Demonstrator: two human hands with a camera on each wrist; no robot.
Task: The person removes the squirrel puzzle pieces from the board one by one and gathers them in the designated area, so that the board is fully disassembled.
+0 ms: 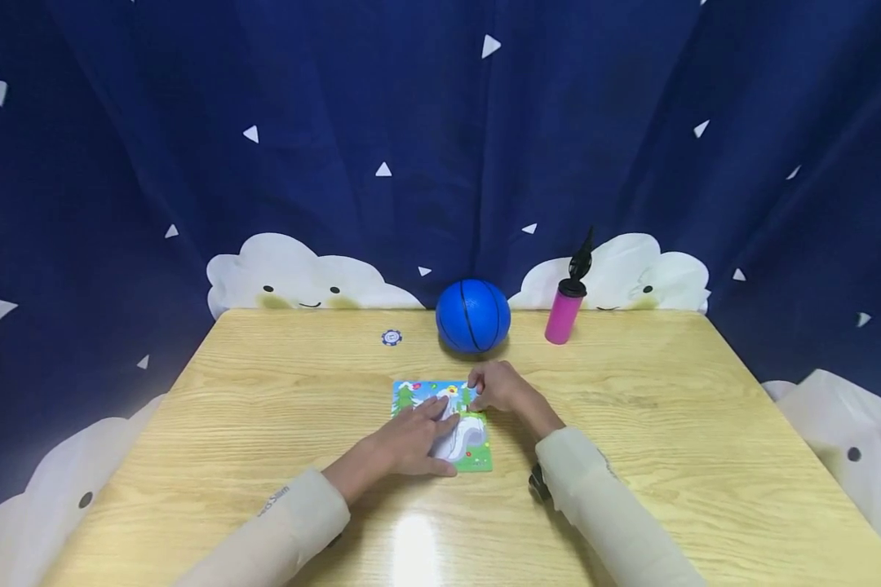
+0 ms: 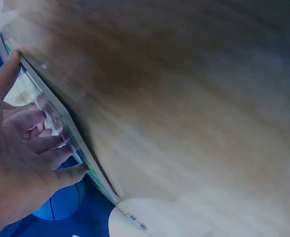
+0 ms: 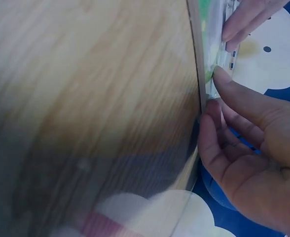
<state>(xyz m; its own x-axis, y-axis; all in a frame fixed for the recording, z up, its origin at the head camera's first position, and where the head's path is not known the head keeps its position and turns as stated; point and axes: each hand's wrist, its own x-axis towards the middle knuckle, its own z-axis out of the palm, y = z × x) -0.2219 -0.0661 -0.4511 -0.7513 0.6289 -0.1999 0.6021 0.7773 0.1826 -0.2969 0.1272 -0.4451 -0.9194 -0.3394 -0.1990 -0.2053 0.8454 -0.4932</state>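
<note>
At the far left, the dark blue curtain (image 1: pixel 338 122) with white triangles and smiling clouds (image 1: pixel 301 277) hangs behind and beside the wood-grained table (image 1: pixel 279 408). My left sleeve (image 1: pixel 264 530), pale and printed with small lettering, comes in from the lower left. Toward the back edge lies a round blue-and-white chip (image 1: pixel 391 337), flat and well apart from me. My left grip (image 1: pixel 413 440) is spread wide, fingers straight and lying across the left part of the picture board (image 1: pixel 471 444), with the thumb by its near edge; nothing is clasped in it. The board rests flat in the middle of the table, showing green trees, grass and a big white shape, partly under my fingers. Just behind it sits a blue ball (image 1: pixel 473 316) with black lines. My right grip (image 1: pixel 498 388) is drawn nearly closed at the board's far right corner, thumb on the face, fingers curled at the edge; whether a separate piece is pinched there, I cannot tell. My right sleeve (image 1: pixel 609 505) slants to the lower right. Farther right, near the back, stands a pink pump (image 1: pixel 564 316) with a black top.
</note>
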